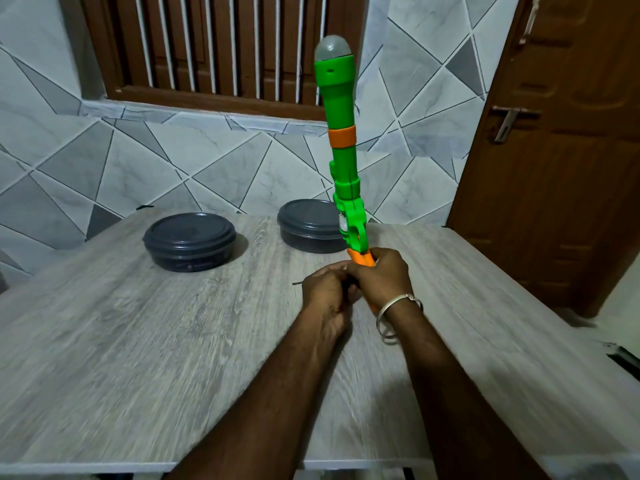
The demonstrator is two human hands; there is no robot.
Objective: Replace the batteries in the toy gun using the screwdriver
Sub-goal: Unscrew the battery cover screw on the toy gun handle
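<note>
While the toy gun (343,161) stands near-vertical just right of centre, muzzle at 12 o'clock and orange grip at 6, the right hand (381,271) is wrapped round that grip, keeping the butt low over the table (138,341); can't tell if it touches the top. Likely reason: the upright hold turns the grip end toward the other hand, where I'd guess the battery door sits. Door and screw are hidden behind fingers. Left hand (323,291) touches the right at its 9 o'clock, fingers curled round a dark handle. A thin metal shaft pokes out toward 9 o'clock, so that reads as the screwdriver (296,283), tip pointing away from the gun, not yet on a screw. Needs reversing before any driving. Around: 2 dark lidded tubs, near tub (189,242) at 10 o'clock from the hands, far tub (308,223) at 12, partly behind the gun. Neither blocks the hands. Metal bangle (398,315) on the right wrist. Brown door (554,168) at 3 o'clock, barred window (225,46) at 12.
</note>
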